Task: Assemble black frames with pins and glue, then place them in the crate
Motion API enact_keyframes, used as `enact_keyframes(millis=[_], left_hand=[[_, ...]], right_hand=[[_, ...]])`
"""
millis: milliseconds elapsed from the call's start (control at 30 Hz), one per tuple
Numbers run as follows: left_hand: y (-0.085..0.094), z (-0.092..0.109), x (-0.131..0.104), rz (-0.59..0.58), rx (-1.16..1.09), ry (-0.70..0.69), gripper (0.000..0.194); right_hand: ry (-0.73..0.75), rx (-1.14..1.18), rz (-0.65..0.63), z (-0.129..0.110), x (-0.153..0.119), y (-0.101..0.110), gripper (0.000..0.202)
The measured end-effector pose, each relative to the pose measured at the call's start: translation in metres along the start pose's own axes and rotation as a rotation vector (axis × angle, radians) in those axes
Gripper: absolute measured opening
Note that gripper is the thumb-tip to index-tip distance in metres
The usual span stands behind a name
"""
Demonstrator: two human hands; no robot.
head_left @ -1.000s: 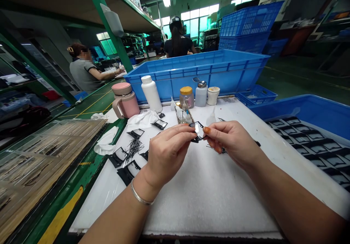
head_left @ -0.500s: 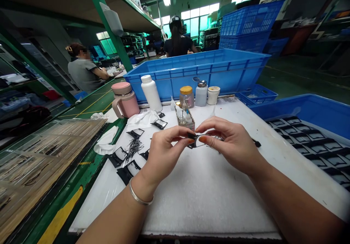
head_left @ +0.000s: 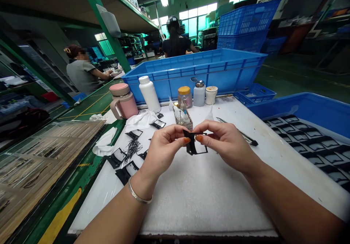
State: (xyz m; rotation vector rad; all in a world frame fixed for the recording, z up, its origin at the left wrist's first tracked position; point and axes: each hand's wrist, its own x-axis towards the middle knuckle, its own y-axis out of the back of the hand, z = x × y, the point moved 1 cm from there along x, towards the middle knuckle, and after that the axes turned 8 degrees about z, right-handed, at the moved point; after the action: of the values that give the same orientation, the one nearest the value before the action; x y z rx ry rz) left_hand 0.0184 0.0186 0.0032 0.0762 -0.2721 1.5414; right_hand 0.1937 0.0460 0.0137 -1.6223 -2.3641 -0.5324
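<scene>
Above the white work surface (head_left: 207,200) I hold a small black plastic frame (head_left: 194,148) with a rectangular opening, tilted upright. My left hand (head_left: 166,149) pinches its left end between thumb and fingers. At the upper edge, my right hand (head_left: 221,142) is closed on it as well; the fingertips of both hands almost meet. Left of my hands lie several similar black frames (head_left: 126,172) around a pile of thin black strips (head_left: 132,148). Beyond my right hand rests a dark cutter-like tool (head_left: 250,139), partly hidden by the hand.
A pink mug (head_left: 124,100), a white bottle (head_left: 150,94), a pump bottle (head_left: 199,94) and a small box of tools (head_left: 187,124) stand behind my hands. A large blue crate (head_left: 191,73) borders the back. At right, a blue bin (head_left: 308,103) holds rows of black frames. Two people sit beyond.
Both hands have turned the black frame from nearly flat to upright, so its opening now faces me. The right hand shifted slightly left, uncovering more of the cutter-like tool.
</scene>
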Motion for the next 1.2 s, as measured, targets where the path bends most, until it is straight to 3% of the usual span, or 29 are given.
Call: enact_keyframes(millis=[567, 667, 800, 900, 1033, 1200], left_hand=[[-0.002, -0.002, -0.001, 0.068, 0.126, -0.055, 0.007], [0.0, -0.001, -0.003, 0.103, 0.314, -0.221, 0.007], [0.004, 0.006, -0.008, 0.126, 0.685, -0.676, 0.016], [0.005, 0.012, -0.011, 0.099, 0.774, -0.903, 0.022], [0.005, 0.017, -0.012, 0.085, 0.809, -1.002, 0.021], [0.004, 0.019, -0.013, 0.091, 0.829, -1.028, 0.02]], right_hand=[[0.021, 0.013, 0.025, 0.004, 0.0, -0.001, 0.013], [0.015, 0.019, 0.076, 0.005, 0.0, 0.0, 0.014], [0.003, 0.044, 0.234, 0.008, 0.002, 0.006, 0.021], [-0.014, 0.041, 0.236, 0.008, 0.002, 0.008, 0.019], [-0.012, 0.018, 0.19, 0.006, 0.0, 0.007, 0.016], [0.013, 0.013, 0.201, 0.006, 0.0, 0.007, 0.015]])
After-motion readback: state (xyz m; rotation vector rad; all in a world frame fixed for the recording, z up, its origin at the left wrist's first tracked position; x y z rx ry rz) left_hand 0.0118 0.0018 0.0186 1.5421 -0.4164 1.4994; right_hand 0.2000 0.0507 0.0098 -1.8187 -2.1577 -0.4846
